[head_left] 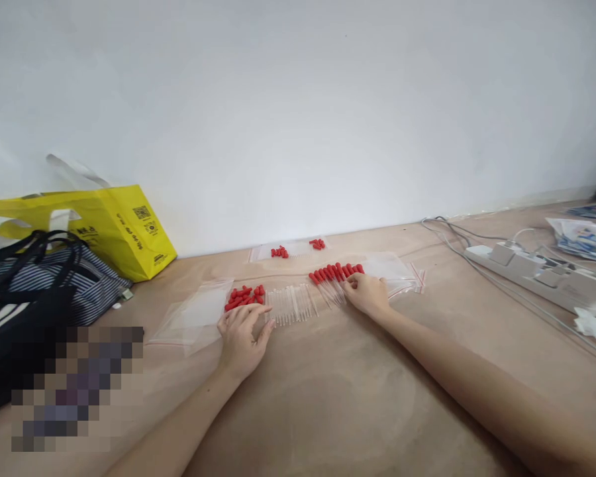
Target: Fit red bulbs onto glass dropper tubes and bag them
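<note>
My left hand (243,341) rests over the lower edge of a heap of loose red rubber bulbs (244,297), its thumb and fingers apart. Right of it lies a row of clear thin glass tubes (292,305) side by side. A fanned row of glass droppers with red bulbs (335,272) lies further right. At the right end of that row, my right hand (367,295) has its fingers pinched on a dropper, mostly hidden by the hand. Clear zip bags (206,308) lie left of the bulbs, and another zip bag (402,268) lies behind the right hand.
Against the wall lies another bag (298,250) with red bulbs. A yellow tote (129,232) and a striped bag (99,285) stand left, beside a blurred-out patch. A white power strip (541,275) with cables and some plastic packets (586,238) are on the right.
</note>
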Demonstrator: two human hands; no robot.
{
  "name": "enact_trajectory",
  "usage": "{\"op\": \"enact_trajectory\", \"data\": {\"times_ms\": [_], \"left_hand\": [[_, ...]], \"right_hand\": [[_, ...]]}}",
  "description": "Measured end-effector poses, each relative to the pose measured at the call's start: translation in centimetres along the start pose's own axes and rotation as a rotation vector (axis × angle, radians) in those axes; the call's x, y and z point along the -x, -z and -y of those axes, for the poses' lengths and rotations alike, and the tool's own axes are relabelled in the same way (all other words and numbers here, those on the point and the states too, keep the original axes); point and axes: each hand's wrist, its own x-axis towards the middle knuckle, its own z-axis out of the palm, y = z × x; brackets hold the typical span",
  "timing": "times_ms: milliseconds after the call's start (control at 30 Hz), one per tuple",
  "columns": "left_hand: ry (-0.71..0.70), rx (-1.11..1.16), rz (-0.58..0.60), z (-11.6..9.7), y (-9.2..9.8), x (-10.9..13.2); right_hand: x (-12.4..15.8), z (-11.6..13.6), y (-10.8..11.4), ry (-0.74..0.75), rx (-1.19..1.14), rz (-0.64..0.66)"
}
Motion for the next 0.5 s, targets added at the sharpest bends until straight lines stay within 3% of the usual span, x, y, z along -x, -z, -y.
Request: {"op": "enact_trajectory", "data": {"times_ms": [267,367,500], "left_hand": [[0.211,-0.112,-0.037,0.7,0.1,-0.3],[0.287,-0.150,-0.032,0.8,-0.1,-0.5],[0.280,-0.231,-0.024,1.3,0.0,-1.3]], "right_hand": [[-0.6,-0.5,-1.1,-0.014,-0.015,-0.065],[-0.1,-0.1,-1.0,0.064,-0.025,-0.126],[1.1,1.6,-0.7,0.215,-0.007,-0.115]]}}
